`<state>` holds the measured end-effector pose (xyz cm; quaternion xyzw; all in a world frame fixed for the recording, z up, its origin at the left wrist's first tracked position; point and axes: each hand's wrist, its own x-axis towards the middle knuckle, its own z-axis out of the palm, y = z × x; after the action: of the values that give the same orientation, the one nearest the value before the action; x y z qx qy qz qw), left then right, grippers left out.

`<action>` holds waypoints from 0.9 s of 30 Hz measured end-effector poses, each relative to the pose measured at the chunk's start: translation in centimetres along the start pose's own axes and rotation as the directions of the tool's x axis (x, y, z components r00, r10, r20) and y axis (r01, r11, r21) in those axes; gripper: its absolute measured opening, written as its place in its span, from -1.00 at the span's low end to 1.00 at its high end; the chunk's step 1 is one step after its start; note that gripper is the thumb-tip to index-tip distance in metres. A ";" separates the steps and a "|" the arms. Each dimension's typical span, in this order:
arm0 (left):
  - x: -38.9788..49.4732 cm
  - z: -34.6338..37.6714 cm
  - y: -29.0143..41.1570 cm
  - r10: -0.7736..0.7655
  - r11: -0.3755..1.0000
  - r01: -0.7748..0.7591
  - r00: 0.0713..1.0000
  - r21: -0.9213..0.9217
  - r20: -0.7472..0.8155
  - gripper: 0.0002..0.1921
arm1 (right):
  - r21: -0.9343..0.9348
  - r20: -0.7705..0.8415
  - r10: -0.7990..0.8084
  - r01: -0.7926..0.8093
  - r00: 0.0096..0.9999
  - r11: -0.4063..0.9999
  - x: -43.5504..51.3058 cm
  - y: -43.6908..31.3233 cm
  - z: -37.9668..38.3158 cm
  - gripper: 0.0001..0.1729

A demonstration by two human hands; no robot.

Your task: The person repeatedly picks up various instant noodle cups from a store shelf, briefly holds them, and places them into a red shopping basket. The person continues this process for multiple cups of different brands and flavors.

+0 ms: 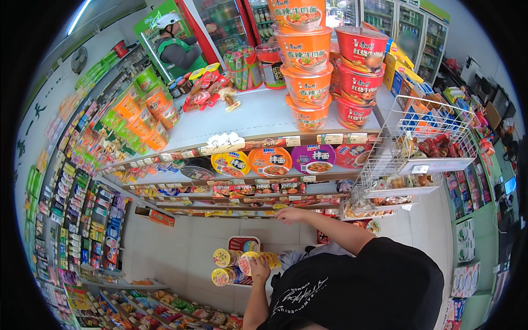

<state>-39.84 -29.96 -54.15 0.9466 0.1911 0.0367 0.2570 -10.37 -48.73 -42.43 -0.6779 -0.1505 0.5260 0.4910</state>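
My left hand (260, 269) is closed on a stack of yellow round tubs (250, 263), held on its side over a red plastic basket (232, 244) on the floor. Two more stacks of round tubs with printed lids lie beside it, one ending in a yellow lid (221, 257), the other in a lid just below (220, 277). Near the lower shelf edge, my right hand (291, 215) is stretched out, fingers apart, with nothing visible in it. Whether it touches the shelf cannot be told.
Ahead stands a shelf unit (247, 143) with instant noodle bowls (307, 82) stacked on top. Wire racks (437, 163) of packaged snacks hang at its right end. Snack shelves (165, 307) run along the lower left. A person in a white helmet (177, 45) stands beyond, near the drink coolers.
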 end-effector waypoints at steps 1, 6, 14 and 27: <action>-0.1 0.2 -0.3 0.020 1.000 -0.020 1.000 -0.018 0.002 -0.52 | 0.015 0.000 -0.013 0.013 1.000 1.000 -0.3 -0.2 -0.4 -0.49; 0.0 1.6 -0.5 -0.001 1.000 0.004 0.994 -0.029 0.110 -0.48 | 0.015 -0.021 -0.093 0.093 0.995 0.996 -4.1 -2.7 -0.3 -0.49; 3.2 -2.3 4.6 0.187 0.936 -0.190 0.982 -0.295 -0.039 -0.66 | 0.253 0.674 -0.728 0.889 0.120 0.381 -26.2 -22.4 7.1 -0.63; 7.6 -3.7 11.0 0.213 0.925 -0.235 0.971 -0.297 -0.105 -0.68 | 0.539 0.727 -0.584 0.827 -0.361 0.160 -33.4 -25.9 9.2 -0.66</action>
<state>-29.65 -34.02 -45.64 0.9087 0.0827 0.1289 0.3884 -23.59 -55.87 -1.89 -0.0607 -0.8336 0.3151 0.4496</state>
